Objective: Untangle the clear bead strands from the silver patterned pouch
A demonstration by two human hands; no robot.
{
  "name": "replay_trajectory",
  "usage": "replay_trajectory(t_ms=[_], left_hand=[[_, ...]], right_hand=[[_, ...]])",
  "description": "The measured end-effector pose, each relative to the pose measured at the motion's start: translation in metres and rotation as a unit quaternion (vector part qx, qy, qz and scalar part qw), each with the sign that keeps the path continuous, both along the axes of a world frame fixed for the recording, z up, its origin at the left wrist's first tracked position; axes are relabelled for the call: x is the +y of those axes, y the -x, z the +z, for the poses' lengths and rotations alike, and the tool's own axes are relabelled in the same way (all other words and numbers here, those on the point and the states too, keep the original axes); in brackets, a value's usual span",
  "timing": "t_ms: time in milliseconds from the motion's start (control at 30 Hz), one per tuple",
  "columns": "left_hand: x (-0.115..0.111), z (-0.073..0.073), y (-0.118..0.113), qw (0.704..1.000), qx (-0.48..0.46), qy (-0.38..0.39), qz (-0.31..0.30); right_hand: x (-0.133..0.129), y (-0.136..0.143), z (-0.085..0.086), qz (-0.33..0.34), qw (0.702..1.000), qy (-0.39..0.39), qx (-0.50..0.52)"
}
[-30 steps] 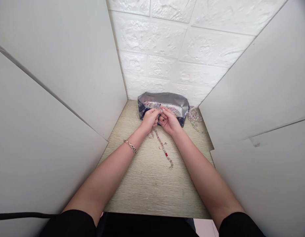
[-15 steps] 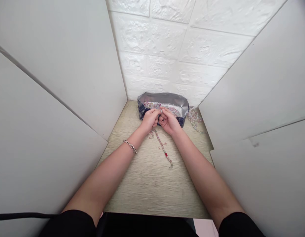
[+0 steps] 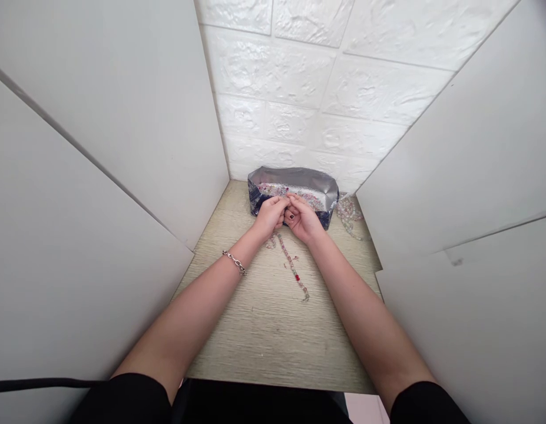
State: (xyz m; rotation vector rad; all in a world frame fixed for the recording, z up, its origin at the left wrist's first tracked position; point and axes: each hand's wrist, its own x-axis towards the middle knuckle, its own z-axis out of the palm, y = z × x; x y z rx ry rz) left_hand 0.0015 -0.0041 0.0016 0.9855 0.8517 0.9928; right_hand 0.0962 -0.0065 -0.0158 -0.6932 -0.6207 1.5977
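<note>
My left hand and my right hand meet fingertip to fingertip in front of an open bag, both closed in a pinch. From just under my left hand a strand of small beads, pink, clear and pale green with a red one, runs down over the tabletop. Its upper end disappears behind my left fingers. Whatever sits between the pinched tips is too small and covered to make out. Many loose pink and clear beads lie inside the dark blue bag with a silver lining.
More strung beads lie in a heap right of the bag. A few tiny reddish bits rest beside the strand. Grey-white panels flank the wooden tabletop, and a white brick-pattern wall stands behind it.
My fingertips have drawn closer together; the small pale thing between them is now hardly visible. The view has shifted slightly, while the strand and bag stay in place.
</note>
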Motion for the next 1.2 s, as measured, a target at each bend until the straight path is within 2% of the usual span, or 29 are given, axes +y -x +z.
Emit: replay_trajectory(t_ms=[667,1200], left_hand=[[0.0034,-0.0053,0.0011,1.000,-0.026,-0.007,0.001],[0.0024,-0.0016,0.0015,1.000,-0.015,0.010,0.010]], right_hand=[[0.0006,-0.0007,-0.0008,0.015,1.000,-0.010,-0.015],[-0.0003,-0.0014,0.0015,0.003,1.000,0.009,0.003]])
